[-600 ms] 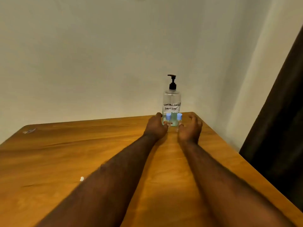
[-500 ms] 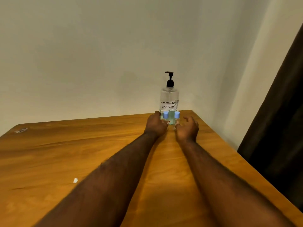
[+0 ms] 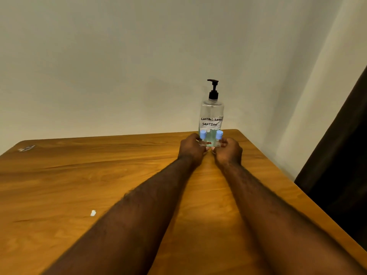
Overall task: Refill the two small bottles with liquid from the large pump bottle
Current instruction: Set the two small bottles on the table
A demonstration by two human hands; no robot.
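A tall clear pump bottle (image 3: 211, 114) with a black pump and a handwritten label stands at the table's far right corner. Just in front of it are two small clear bottles with light blue caps. My left hand (image 3: 191, 149) grips the left small bottle (image 3: 202, 137). The right small bottle (image 3: 219, 138) is gripped by my right hand (image 3: 228, 150). Both small bottles stand upright, close together, and my fingers hide their lower parts.
The wooden table (image 3: 79, 175) stretches wide to the left, with a small white scrap (image 3: 93, 213) on it and a pale mark (image 3: 26, 148) at its far left corner. A wall runs behind; a dark curtain (image 3: 341, 155) hangs beyond the right edge.
My hands have closed in from either side of the small bottles and now grip them. The view has shifted slightly.
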